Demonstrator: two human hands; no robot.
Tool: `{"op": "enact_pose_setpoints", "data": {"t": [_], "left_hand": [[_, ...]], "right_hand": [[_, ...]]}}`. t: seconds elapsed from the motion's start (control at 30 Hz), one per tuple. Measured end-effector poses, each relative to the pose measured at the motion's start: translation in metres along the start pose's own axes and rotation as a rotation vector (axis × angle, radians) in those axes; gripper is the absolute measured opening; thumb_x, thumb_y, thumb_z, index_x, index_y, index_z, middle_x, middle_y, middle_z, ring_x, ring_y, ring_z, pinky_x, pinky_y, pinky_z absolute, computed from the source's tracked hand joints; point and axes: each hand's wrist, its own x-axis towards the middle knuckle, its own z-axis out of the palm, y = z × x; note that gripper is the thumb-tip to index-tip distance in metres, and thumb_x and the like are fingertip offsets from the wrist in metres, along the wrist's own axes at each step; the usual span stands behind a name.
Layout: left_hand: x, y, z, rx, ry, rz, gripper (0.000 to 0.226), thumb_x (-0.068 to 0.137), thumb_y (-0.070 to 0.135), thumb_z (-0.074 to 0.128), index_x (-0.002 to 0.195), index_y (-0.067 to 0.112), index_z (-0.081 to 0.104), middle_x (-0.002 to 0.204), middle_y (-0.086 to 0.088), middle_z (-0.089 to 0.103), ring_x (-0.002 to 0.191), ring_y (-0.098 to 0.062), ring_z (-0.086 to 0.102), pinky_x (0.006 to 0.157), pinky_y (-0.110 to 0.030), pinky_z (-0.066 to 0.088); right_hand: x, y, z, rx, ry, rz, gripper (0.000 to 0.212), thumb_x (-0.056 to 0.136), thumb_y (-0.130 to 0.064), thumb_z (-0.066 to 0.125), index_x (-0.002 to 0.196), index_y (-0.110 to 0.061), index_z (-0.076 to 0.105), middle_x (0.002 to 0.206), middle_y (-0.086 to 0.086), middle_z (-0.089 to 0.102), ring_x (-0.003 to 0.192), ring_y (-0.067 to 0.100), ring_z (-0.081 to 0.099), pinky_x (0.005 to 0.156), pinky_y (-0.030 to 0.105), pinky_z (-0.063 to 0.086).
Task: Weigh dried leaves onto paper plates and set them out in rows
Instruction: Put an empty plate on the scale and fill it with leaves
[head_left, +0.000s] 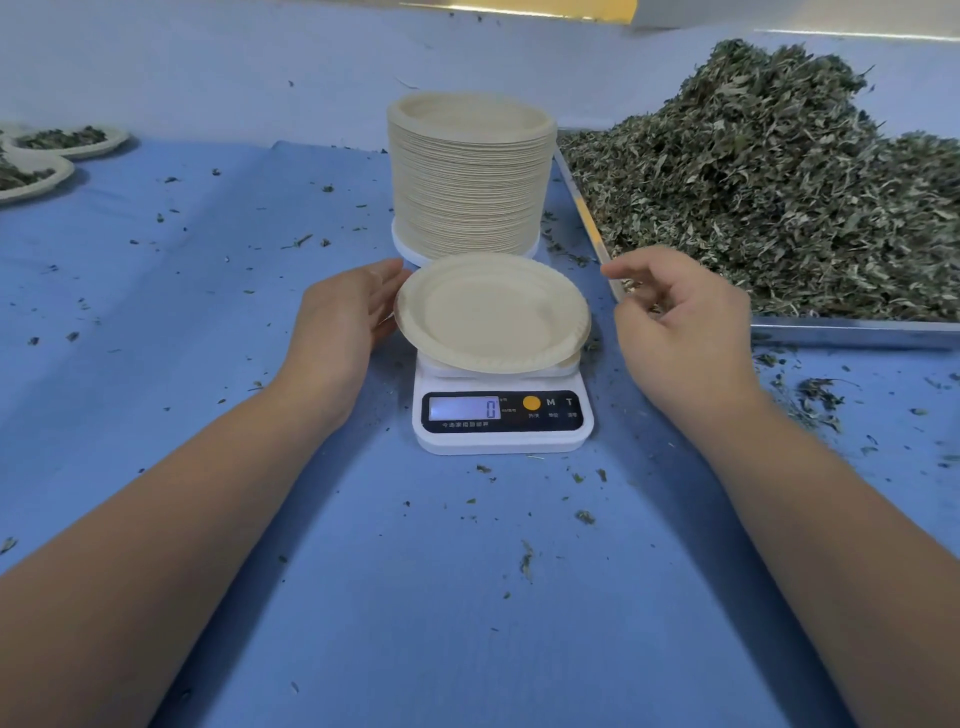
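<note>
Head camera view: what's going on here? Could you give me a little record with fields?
scale: white, on the blue cloth, display reads 0
paper plate: empty, on the scale
left hand: straight fingers at the plate's left rim
right hand: loosely curled, apparently holding nothing, above the near corner of the metal tray
plate stack: tall, just behind the scale
dried leaves: big heap in that tray, right side
filled plates: some with leaves, far left
stage: no leaves on this plate yet
</note>
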Motion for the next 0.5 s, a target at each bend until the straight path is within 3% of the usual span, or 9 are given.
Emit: {"op": "enact_pose_setpoints", "data": {"t": [0.13, 0.17, 0.23, 0.3, 0.37, 0.5], "left_hand": [[0.001, 0.000, 0.002, 0.040, -0.018, 0.019, 0.023, 0.068, 0.035, 0.054, 0.060, 0.032, 0.075, 0.087, 0.014, 0.077, 0.085, -0.002, 0.072, 0.086, -0.022, 0.052], [0.002, -0.001, 0.002, 0.051, -0.010, 0.028, 0.015, 0.062, 0.038, 0.057, 0.061, 0.029, 0.068, 0.086, 0.010, 0.072, 0.081, -0.009, 0.067, 0.087, -0.025, 0.048], [0.002, -0.004, 0.002, 0.094, -0.024, 0.061, 0.034, 0.055, 0.046, 0.053, 0.083, 0.025, 0.054, 0.091, 0.002, 0.056, 0.085, -0.013, 0.050, 0.087, -0.035, 0.039], [0.004, -0.007, 0.002, 0.110, -0.042, 0.092, 0.039, 0.058, 0.048, 0.049, 0.091, 0.028, 0.051, 0.093, 0.002, 0.052, 0.090, -0.012, 0.046, 0.086, -0.039, 0.037], [0.006, -0.009, 0.002, 0.138, -0.053, 0.098, 0.032, 0.064, 0.047, 0.048, 0.087, 0.026, 0.054, 0.091, 0.002, 0.053, 0.089, -0.011, 0.047, 0.085, -0.040, 0.037], [0.011, -0.014, 0.001, 0.246, -0.070, 0.141, 0.030, 0.084, 0.032, 0.042, 0.079, 0.010, 0.062, 0.074, 0.001, 0.055, 0.074, -0.014, 0.048, 0.075, -0.039, 0.039]], "right_hand": [[0.032, 0.013, -0.015, -0.381, -0.045, -0.017, 0.027, 0.087, -0.025, 0.050, 0.105, -0.022, 0.071, 0.086, -0.002, 0.063, 0.095, 0.025, 0.055, 0.075, 0.032, 0.043], [0.042, 0.020, -0.020, -0.513, -0.077, 0.008, 0.026, 0.088, -0.030, 0.049, 0.099, -0.021, 0.070, 0.083, -0.001, 0.063, 0.101, 0.029, 0.052, 0.075, 0.034, 0.042], [0.063, 0.037, -0.032, -0.750, -0.165, 0.163, 0.034, 0.090, -0.044, 0.044, 0.096, -0.019, 0.067, 0.089, 0.007, 0.064, 0.108, 0.035, 0.049, 0.080, 0.041, 0.045], [0.080, 0.051, -0.039, -0.875, -0.312, 0.424, 0.058, 0.090, -0.062, 0.037, 0.118, -0.018, 0.062, 0.121, 0.016, 0.061, 0.119, 0.040, 0.049, 0.096, 0.051, 0.045], [0.091, 0.059, -0.040, -0.878, -0.464, 0.607, 0.082, 0.091, -0.075, 0.030, 0.145, -0.015, 0.046, 0.152, 0.017, 0.045, 0.135, 0.041, 0.043, 0.111, 0.053, 0.038], [0.099, 0.055, -0.028, -0.813, -0.549, 0.628, 0.086, 0.096, -0.074, 0.035, 0.155, -0.012, 0.036, 0.163, 0.014, 0.030, 0.145, 0.037, 0.035, 0.114, 0.046, 0.032]]}}
